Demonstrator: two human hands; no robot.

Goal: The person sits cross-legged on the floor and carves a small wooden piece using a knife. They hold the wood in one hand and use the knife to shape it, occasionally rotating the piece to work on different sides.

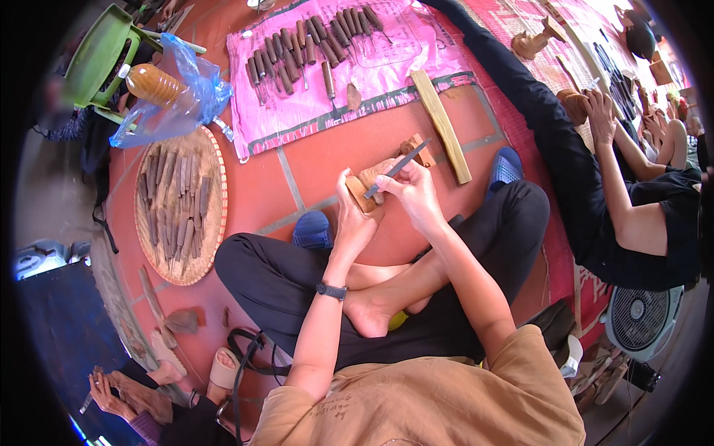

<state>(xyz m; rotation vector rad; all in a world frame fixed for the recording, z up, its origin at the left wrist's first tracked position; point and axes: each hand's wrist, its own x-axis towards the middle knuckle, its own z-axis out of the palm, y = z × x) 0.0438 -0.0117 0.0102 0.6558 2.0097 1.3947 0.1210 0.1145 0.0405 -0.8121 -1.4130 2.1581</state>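
Observation:
Over my crossed legs, my left hand [351,220] grips a small light-brown wooden carving [360,193] from its near left side. The carving is tilted, and its far end shows a squared block. My right hand [418,195] is closed round a flat, narrow, dark-grey file [398,169], which lies slantwise across the carving. Its near end reaches the wood by my left fingers, while the far end points up and right. My fingers hide part of the carving's middle, and whether the file touches it there I cannot tell.
Ahead, a pink sheet [256,89] bears several wooden-handled carving tools [329,79]. A wooden strip [441,126] lies across its edge. To the left are a woven tray [222,186] of more tools and a bottle [155,85] in a blue bag. Another person [632,215] sits at right near a fan [638,316].

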